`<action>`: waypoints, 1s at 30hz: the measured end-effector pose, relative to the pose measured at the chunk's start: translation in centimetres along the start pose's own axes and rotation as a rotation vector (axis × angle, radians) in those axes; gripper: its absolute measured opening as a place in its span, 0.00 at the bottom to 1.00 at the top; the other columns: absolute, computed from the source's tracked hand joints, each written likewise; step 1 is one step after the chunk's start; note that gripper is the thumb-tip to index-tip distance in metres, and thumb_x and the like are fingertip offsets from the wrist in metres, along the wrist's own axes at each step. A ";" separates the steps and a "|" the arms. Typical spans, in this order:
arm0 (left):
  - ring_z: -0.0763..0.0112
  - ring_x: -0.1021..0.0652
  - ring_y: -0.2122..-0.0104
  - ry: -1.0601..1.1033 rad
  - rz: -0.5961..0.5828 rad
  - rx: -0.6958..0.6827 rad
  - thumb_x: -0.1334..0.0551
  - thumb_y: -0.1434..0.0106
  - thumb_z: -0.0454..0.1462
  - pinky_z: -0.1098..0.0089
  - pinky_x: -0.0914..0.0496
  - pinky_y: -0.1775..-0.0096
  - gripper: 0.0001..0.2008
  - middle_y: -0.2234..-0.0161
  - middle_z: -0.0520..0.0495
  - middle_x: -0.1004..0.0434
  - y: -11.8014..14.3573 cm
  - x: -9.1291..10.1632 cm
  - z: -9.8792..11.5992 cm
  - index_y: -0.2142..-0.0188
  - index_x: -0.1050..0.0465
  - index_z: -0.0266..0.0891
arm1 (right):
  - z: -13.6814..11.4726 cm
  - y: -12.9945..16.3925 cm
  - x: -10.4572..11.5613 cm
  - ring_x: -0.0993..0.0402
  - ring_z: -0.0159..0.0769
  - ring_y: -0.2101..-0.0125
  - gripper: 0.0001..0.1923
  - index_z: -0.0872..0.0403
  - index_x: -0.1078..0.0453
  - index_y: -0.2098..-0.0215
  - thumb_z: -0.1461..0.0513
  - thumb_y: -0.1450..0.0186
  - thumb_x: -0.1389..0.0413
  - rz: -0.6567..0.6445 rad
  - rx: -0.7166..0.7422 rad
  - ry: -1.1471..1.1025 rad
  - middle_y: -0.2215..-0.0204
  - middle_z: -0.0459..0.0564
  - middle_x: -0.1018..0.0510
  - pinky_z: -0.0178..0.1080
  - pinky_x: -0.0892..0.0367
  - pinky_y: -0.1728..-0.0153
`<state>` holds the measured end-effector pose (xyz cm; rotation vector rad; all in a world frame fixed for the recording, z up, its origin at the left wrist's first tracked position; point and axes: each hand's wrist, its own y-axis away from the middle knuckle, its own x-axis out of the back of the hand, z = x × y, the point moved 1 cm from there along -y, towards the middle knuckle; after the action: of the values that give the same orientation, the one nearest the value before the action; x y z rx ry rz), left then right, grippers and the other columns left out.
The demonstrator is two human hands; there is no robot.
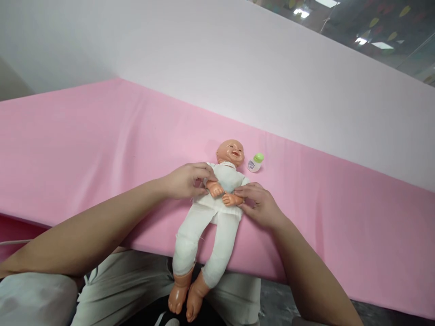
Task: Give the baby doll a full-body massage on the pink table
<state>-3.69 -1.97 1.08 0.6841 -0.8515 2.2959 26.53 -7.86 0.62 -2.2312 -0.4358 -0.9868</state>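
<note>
Already dressed in white: baby doll [217, 199] supine on pink counter [84, 149]; left hand [188, 181] and right hand [260, 203] pinching garment sides, fingers partly closed; legs overhang edge.

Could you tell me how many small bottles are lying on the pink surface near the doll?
1: the small bottle with a green cap lies on the pink surface, just beside the doll's head. None other shows.

Small bottle [255, 163], white body, green cap, lies on its side on the pink sheet [84, 149] close to the far edge. White wall panel [238, 72] runs behind that edge. Ceiling lights [369, 43] at top right corner.
</note>
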 end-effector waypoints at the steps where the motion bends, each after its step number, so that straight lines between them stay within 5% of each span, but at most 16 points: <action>1: 0.61 0.19 0.52 -0.037 0.010 0.004 0.32 0.38 0.39 0.66 0.24 0.51 0.16 0.51 0.43 0.20 0.0 -0.1 0.1 0.50 0.17 0.45 | 0.1 0.0 0.0 0.20 0.46 0.50 0.15 0.42 0.21 0.47 0.60 0.32 0.35 0.009 -0.005 0.001 0.51 0.49 0.14 0.54 0.23 0.46; 5: 0.63 0.20 0.60 -0.105 0.136 0.124 0.31 0.38 0.44 0.66 0.25 0.58 0.17 0.55 0.44 0.18 0.0 0.3 -0.3 0.50 0.18 0.43 | 1.3 0.2 0.2 0.19 0.46 0.51 0.17 0.43 0.21 0.46 0.56 0.33 0.34 0.136 -0.178 -0.042 0.50 0.49 0.15 0.52 0.23 0.48; 11: 0.64 0.21 0.65 0.112 0.498 0.494 0.30 0.42 0.48 0.66 0.27 0.64 0.20 0.61 0.47 0.18 0.3 3.1 -3.7 0.54 0.23 0.41 | 6.6 1.2 2.4 0.19 0.43 0.48 0.35 0.47 0.38 0.33 0.50 0.34 0.34 0.569 -0.464 -0.352 0.40 0.58 0.21 0.48 0.21 0.49; 18: 0.67 0.24 0.72 0.348 0.495 0.763 0.28 0.48 0.42 0.68 0.32 0.70 0.14 0.71 0.48 0.23 0.4 4.4 -8.5 0.65 0.24 0.39 | 12.2 2.8 3.3 0.20 0.32 0.70 0.35 0.50 0.37 0.41 0.48 0.39 0.31 0.487 -0.949 -0.466 0.41 0.57 0.22 0.34 0.24 0.76; 21: 0.68 0.24 0.72 0.400 0.520 0.699 0.28 0.48 0.41 0.69 0.32 0.70 0.15 0.70 0.49 0.22 0.4 4.2 -8.3 0.62 0.25 0.39 | 11.4 2.4 3.1 0.18 0.35 0.68 0.38 0.48 0.39 0.37 0.48 0.39 0.31 0.512 -0.891 -0.454 0.38 0.57 0.24 0.37 0.20 0.73; 25: 0.64 0.20 0.65 0.424 0.486 0.463 0.25 0.48 0.42 0.66 0.27 0.64 0.19 0.63 0.47 0.20 0.2 3.5 -5.9 0.59 0.23 0.39 | 8.3 1.6 2.7 0.18 0.46 0.48 0.42 0.48 0.42 0.33 0.49 0.38 0.31 0.553 -0.629 -0.408 0.38 0.59 0.23 0.48 0.18 0.53; 27: 0.62 0.19 0.62 0.425 0.431 0.360 0.25 0.47 0.43 0.63 0.25 0.60 0.19 0.61 0.45 0.18 0.1 3.0 -4.4 0.57 0.21 0.38 | 6.1 1.4 2.4 0.20 0.47 0.43 0.37 0.48 0.39 0.34 0.52 0.37 0.32 0.536 -0.463 -0.335 0.38 0.59 0.23 0.52 0.21 0.46; 30: 0.63 0.19 0.61 0.278 0.279 0.237 0.25 0.45 0.42 0.65 0.25 0.61 0.19 0.58 0.44 0.17 0.1 1.8 -2.1 0.54 0.17 0.40 | 2.5 1.2 1.8 0.18 0.45 0.50 0.25 0.46 0.30 0.42 0.58 0.36 0.33 0.393 -0.224 -0.082 0.45 0.54 0.18 0.52 0.21 0.48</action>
<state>-5.58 0.09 0.77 0.3446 -0.5787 2.6931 29.67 -6.93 0.17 -2.4357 0.0864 -0.7666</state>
